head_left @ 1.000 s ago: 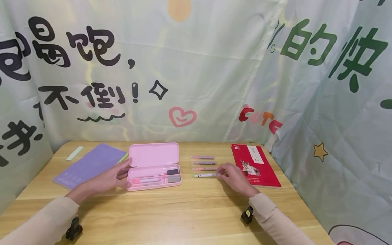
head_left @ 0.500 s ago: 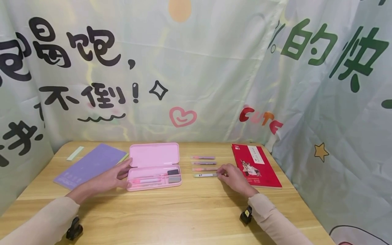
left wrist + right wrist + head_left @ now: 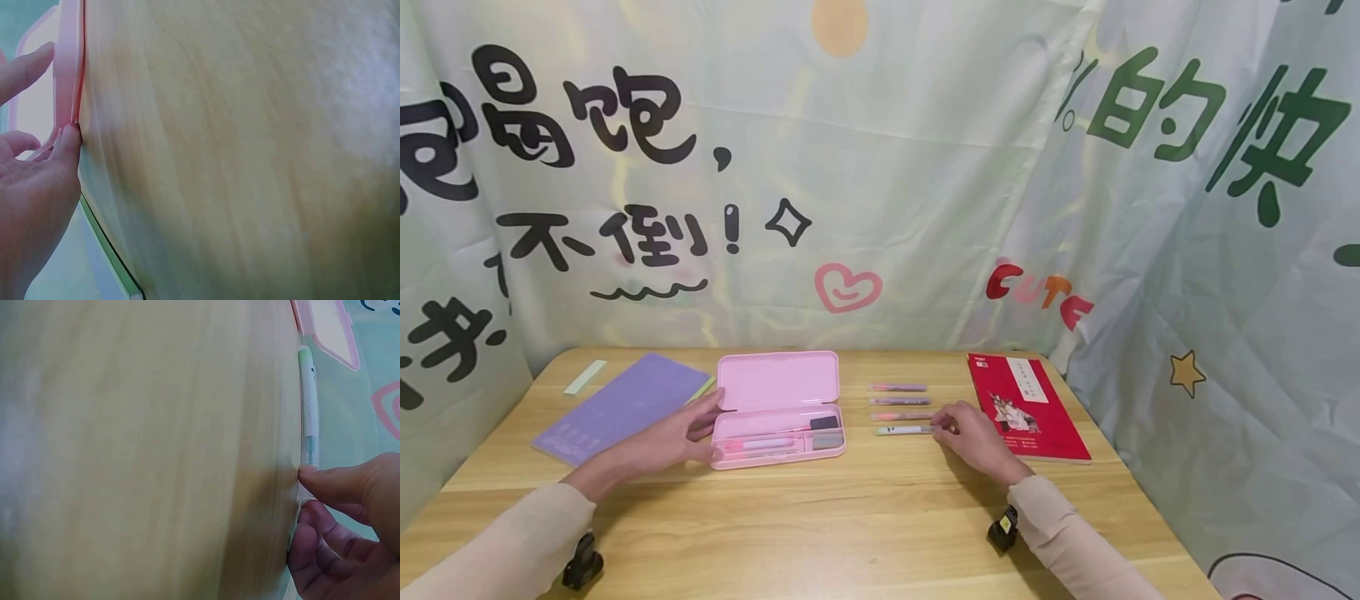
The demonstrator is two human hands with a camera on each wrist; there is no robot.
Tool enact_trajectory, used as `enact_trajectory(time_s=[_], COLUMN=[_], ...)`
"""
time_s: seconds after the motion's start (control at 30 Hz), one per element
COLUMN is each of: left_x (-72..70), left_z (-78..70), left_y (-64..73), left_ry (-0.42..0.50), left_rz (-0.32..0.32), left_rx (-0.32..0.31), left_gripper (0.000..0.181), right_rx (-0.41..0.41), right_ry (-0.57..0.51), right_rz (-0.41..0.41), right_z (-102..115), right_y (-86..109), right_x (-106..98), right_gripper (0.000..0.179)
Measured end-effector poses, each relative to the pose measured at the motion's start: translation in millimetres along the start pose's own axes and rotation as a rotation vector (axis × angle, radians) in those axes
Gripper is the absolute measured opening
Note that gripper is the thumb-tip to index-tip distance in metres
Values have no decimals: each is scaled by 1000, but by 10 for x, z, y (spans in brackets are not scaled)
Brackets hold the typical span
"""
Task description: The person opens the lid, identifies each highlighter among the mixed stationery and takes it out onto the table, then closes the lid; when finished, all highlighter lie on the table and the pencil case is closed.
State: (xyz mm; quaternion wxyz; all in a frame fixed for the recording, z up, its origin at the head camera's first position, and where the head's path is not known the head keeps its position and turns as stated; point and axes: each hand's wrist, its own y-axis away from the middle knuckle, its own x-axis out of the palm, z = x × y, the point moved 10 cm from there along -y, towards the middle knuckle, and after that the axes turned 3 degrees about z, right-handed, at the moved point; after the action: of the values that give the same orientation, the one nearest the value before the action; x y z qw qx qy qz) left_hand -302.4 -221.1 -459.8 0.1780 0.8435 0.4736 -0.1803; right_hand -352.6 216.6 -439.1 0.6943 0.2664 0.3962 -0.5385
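In the head view, a pink pencil case (image 3: 777, 377) lies with its lid raised, holding several pink pens (image 3: 765, 443) and a dark-and-grey piece. My left hand (image 3: 658, 435) holds the case's left end, thumb at the front corner and fingers farther back; the left wrist view shows the thumb (image 3: 67, 140) against the pink wall. To the right, my right hand (image 3: 976, 437) pinches the right end of a white-and-green pen (image 3: 901, 430) lying on the table. That pen (image 3: 309, 400) points toward the case in the right wrist view. Its pinched end is partly hidden.
Three more pens (image 3: 898, 401) lie in a row behind the pinched one. A red book (image 3: 1041, 400) lies beyond my right hand. At left are a purple notebook (image 3: 632, 400) and a pale strip (image 3: 584, 377). A printed curtain (image 3: 910, 208) hangs behind the wooden table (image 3: 820, 533).
Both hands stay nearly still over the last second. The right-hand pen and fingers have shifted only very slightly, and the case has kept its place.
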Motion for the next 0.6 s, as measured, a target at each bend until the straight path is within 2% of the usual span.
enact_trajectory(time_s=[0.3, 0.43, 0.6], left_x=[-13, -15, -5], left_z=[-44, -38, -16], left_y=[-19, -15, -4], left_ry=[5, -5, -9], left_rz=[-6, -8, -4], left_rx=[28, 18, 5], left_gripper=[110, 110, 111], right_rx=[-19, -50, -94], right_ry=[-41, -55, -60], right_rz=[-33, -57, -46], right_z=[82, 214, 489], right_y=[57, 35, -24], right_x=[-127, -176, -122], right_gripper=[23, 28, 28])
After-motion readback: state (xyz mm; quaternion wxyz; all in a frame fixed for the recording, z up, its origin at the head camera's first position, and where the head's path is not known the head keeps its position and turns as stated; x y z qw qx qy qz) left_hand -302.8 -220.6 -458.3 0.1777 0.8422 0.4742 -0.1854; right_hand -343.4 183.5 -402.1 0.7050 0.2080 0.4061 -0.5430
